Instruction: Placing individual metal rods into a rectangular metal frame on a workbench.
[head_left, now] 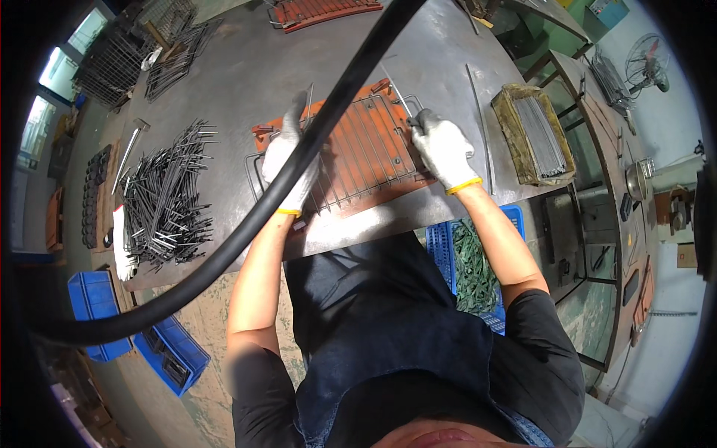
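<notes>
An orange jig (pixel 349 133) lies on the metal table, with a grid of thin wire rods (pixel 366 160) laid across it. My left hand (pixel 278 154), in a white glove with grey fingertips, is closed at the jig's left side, a thin metal rod (pixel 309 98) rising from its fingers. The black cable hides part of this hand. At the right side, my right hand (pixel 442 153), gloved the same way, pinches another thin metal rod (pixel 396 88) that slants up and away. Bent wire loops (pixel 252 173) stick out at the jig's left edge.
A black cable (pixel 246 231) crosses the view. Loose rods (pixel 166 198) and a hammer (pixel 134 142) lie left. A rod-filled box (pixel 510 127) stands right. Another orange jig (pixel 321 11) lies at the far edge. Blue crates (pixel 441 250) stand below the table.
</notes>
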A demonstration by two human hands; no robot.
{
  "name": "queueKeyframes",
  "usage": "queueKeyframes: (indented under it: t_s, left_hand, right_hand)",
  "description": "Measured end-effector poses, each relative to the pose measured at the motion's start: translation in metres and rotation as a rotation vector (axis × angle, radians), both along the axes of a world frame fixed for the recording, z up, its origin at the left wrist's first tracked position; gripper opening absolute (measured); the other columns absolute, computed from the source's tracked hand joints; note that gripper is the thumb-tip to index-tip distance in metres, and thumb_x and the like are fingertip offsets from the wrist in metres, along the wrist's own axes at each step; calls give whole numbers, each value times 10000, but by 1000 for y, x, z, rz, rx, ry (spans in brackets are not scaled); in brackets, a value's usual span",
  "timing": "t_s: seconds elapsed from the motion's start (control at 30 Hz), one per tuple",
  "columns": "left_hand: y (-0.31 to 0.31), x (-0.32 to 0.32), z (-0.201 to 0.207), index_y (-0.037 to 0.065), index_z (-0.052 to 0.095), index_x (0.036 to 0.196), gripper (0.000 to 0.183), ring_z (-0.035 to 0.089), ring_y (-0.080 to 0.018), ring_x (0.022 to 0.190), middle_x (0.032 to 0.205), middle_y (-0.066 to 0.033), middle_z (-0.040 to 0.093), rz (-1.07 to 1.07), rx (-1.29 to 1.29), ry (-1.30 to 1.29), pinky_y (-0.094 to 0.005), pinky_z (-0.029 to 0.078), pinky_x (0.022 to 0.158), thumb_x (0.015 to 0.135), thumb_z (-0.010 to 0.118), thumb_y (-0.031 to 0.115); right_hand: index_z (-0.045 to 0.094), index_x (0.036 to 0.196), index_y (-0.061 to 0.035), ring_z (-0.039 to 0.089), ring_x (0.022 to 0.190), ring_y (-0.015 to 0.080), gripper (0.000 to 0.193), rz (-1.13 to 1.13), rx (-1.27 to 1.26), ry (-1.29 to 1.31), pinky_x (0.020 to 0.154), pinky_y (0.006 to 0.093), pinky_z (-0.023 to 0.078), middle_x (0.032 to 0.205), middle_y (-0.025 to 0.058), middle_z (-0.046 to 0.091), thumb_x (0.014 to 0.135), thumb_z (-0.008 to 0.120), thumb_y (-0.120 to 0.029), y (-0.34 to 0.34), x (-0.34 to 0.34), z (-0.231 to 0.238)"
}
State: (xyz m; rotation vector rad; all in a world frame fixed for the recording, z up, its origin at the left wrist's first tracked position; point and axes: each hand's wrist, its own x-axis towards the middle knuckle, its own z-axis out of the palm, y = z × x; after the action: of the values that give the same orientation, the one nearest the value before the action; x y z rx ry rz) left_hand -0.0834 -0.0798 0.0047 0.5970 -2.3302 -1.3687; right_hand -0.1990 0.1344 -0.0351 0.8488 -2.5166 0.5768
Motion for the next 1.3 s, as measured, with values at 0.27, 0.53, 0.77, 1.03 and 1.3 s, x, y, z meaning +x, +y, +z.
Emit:
queueKeyframes:
  t_s: [0.27,0.53,0.77,1.03,1.3]
  left_hand:
    - [35,-54,-37,166,457,1371,421,651,-279,689,800,-129,646,-290,-869,-113,-421,503,582,956,384,169]
    - [51,-82,-53,156,525,1273,353,668,-313,819,897,-123,674,-534,-862,-342,-460,512,661,940,408,162]
    - [49,-81,-55,179,574,1246,334,672,-304,818,864,-117,678,-502,-893,-433,-469,510,687,955,416,226]
    - [24,-44,-4,169,494,1343,406,660,-277,667,876,-144,690,-146,-122,-165,-376,525,652,940,480,219]
    - [12,12,-11,95,465,1313,338,515,-109,524,660,-21,489,185,1031,353,-255,443,421,984,464,171]
  right_hand:
    - [602,829,-41,657,625,300,102,33,372,-91,533,397,515,679,147,627,786,517,-77,-9,9,-29]
    - [601,840,-58,636,617,303,118,123,339,-51,533,424,485,697,145,634,826,505,-125,-12,12,-40]
    - [614,814,-80,622,583,263,269,192,201,-388,523,401,477,660,100,624,918,475,-286,-14,7,-19]
    - [659,975,-91,640,780,315,381,223,189,-640,704,428,492,854,148,658,928,450,-406,-9,13,29]
    - [521,1186,18,607,739,124,344,687,-827,-1644,668,248,512,943,90,620,972,510,-250,-45,112,-26]
